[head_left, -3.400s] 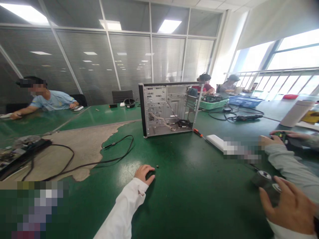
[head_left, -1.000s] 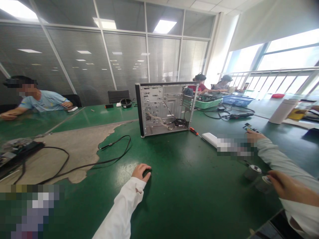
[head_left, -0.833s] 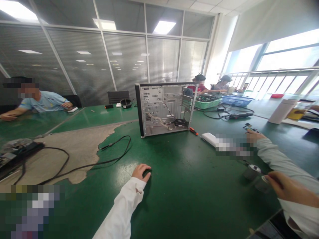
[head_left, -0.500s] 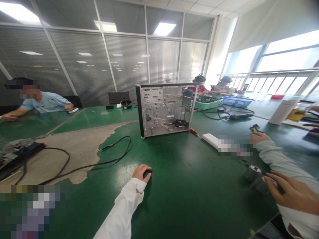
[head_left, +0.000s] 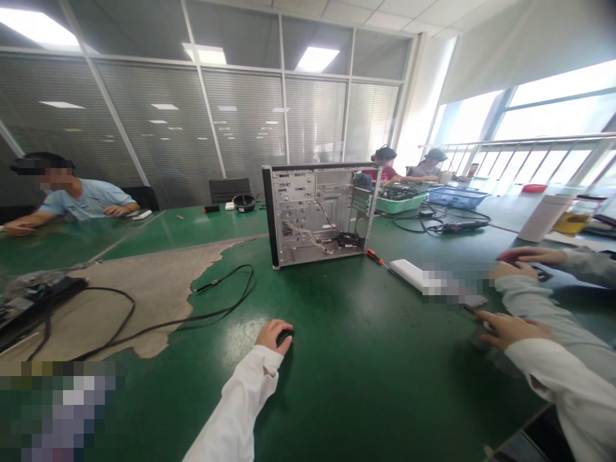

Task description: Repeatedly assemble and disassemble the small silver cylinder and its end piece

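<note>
My left hand point(head_left: 273, 335) rests on the green table, its fingers curled over a small black computer mouse point(head_left: 285, 335), which is mostly covered. At the right, my right hand point(head_left: 514, 332) has its fingers bent around something near a blurred grey cylinder point(head_left: 480, 339); what lies between the fingers is hidden. A thin dark rod point(head_left: 470, 310) points out beside those fingertips. Ahead stands an open computer case point(head_left: 298, 192) with loose cables and a black fan point(head_left: 349, 239) inside. An orange-handled screwdriver point(head_left: 374, 256) lies at its right, beside a long white box point(head_left: 409, 273).
Another person's hands point(head_left: 517, 266) and sleeves are close beyond my right hand. A black cable point(head_left: 216, 313) lies at the left on a bare grey patch point(head_left: 158, 282). Baskets point(head_left: 402, 202), a corded tool point(head_left: 464, 227) and a white bottle point(head_left: 546, 217) stand farther back.
My right hand has moved left and away from me, now over the grey cylinder farther from me. The neighbour's second hand has come in beside the first. My left hand stays put.
</note>
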